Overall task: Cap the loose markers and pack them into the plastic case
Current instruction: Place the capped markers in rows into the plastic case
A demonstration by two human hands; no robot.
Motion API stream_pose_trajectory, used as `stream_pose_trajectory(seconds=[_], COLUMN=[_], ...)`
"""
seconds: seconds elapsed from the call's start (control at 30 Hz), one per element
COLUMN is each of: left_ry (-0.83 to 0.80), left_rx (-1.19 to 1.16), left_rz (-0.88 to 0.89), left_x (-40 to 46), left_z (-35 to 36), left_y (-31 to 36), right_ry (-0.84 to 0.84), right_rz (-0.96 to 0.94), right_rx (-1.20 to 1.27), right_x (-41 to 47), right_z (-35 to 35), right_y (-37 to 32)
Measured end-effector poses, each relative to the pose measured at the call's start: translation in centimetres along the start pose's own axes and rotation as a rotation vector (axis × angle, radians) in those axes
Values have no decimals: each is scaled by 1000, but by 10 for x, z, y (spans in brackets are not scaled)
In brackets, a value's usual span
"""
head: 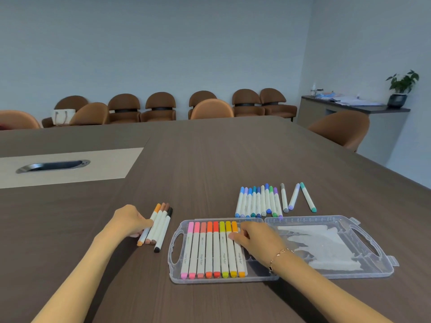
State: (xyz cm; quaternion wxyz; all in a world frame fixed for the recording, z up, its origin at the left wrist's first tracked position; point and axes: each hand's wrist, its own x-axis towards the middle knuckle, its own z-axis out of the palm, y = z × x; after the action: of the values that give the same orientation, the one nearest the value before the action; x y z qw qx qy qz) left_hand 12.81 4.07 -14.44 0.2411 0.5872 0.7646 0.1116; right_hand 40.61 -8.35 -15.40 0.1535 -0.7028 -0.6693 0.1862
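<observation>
Eight markers fill the case; right hand hides its empty slots.

Dark wood table bears open plastic case and loose markers.

Both bare forearms extended forward from the lower edge of the view, hands apart.

Left hand: knuckles up, fingers curled and closed around a small bundle of markers, wrist straight. Right hand: palm down, fingers bent, fingertips pressing on the markers in the case; a thin bracelet circles the right wrist.
</observation>
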Motion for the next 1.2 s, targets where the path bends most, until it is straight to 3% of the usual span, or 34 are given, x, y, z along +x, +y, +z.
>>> stream_pose_trajectory(seconds=[0.23,0.37,0.43,0.53,0.83,1.0,1.2], left_ry=[-13,-111,-220,-352,-468,-152,13], left_rx=[109,-149,-291,-297,-355,-297,-199], left_rz=[45,184,317,452,484,447,225], left_x=[-13,-36,-64,-94,-107,-76,-25], left_z=[-4,-22,-29,-19,10,-3,-1], left_y=[2,21,38,60,71,52,10], right_ry=[102,287,167,-18,-128,-99,-116], right_rz=[68,-2,-68,-129,18,205,307], right_rx=[200,414,607,824,920,705,491], right_x=[7,8,4,-1,-2,2,12], right_z=[0,-15,-24,-27,-27,-49,-29], right_y=[3,-7,-19,-33,-28,3,14])
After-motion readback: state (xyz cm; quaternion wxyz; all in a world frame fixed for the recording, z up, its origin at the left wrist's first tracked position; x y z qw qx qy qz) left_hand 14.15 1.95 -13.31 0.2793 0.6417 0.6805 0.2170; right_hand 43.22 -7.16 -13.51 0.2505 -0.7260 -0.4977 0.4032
